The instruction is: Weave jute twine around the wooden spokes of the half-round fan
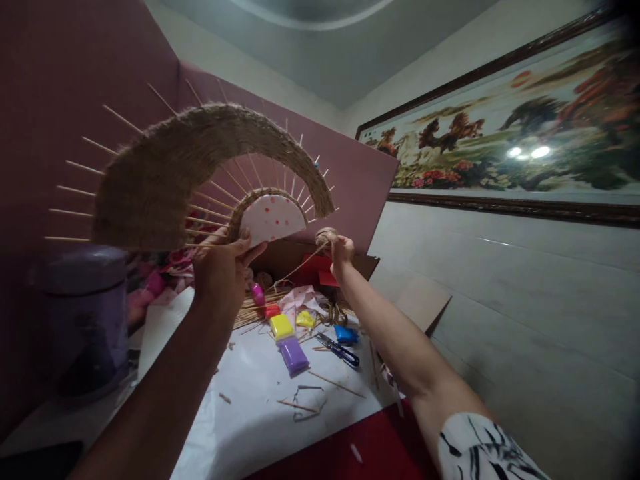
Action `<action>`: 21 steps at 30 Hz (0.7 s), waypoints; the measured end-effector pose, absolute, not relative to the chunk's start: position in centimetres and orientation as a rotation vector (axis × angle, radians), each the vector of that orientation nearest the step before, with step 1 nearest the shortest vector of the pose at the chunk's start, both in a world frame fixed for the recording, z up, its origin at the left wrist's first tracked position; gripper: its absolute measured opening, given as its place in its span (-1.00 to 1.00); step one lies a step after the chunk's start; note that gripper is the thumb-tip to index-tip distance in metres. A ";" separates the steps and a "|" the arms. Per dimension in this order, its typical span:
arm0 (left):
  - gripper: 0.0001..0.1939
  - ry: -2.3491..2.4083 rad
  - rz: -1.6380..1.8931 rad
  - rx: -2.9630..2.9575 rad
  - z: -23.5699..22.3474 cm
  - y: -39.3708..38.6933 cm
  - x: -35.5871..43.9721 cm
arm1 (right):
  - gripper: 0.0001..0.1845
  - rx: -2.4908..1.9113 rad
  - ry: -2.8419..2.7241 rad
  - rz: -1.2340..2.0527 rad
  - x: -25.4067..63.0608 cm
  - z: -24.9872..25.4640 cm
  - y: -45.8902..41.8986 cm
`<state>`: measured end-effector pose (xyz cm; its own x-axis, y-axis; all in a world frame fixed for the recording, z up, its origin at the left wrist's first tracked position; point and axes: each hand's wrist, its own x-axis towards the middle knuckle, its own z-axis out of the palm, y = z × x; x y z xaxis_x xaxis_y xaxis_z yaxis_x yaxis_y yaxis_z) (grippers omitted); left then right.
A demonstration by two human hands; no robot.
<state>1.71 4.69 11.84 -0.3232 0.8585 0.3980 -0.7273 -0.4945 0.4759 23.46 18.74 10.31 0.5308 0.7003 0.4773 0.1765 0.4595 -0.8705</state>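
My left hand [223,263] grips a fan-shaped twine weaving [150,170] by its lower centre and holds it raised above the table. Thin wooden sticks radiate from its white half-round centre [273,220], which has pink and red dots. Brown twine is woven in a wide arc across the sticks, broad at the left and narrow at the right. Just right of the centre piece, my right hand [341,253] is closed on a small ball of twine [326,235]. A strand of twine [303,263] runs from there down toward the table.
On the white-covered table [240,407] lie yellow clay [281,325], purple clay [293,357], a blue packet [346,335], dark-handled snips [340,350], eyeglasses [309,403] and loose sticks. A purple container [93,320] stands at the left. Pink panels rise behind.
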 end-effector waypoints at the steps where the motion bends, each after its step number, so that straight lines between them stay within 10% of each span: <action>1: -0.68 0.245 1.964 0.748 11.9 4.7 1.7 | -0.73 -1.029 -0.913 0.448 23.8 10.8 18.2; 21: -0.83 0.187 1.954 0.725 12.0 4.5 1.4 | -0.71 -0.438 -1.021 0.793 25.1 15.8 0.5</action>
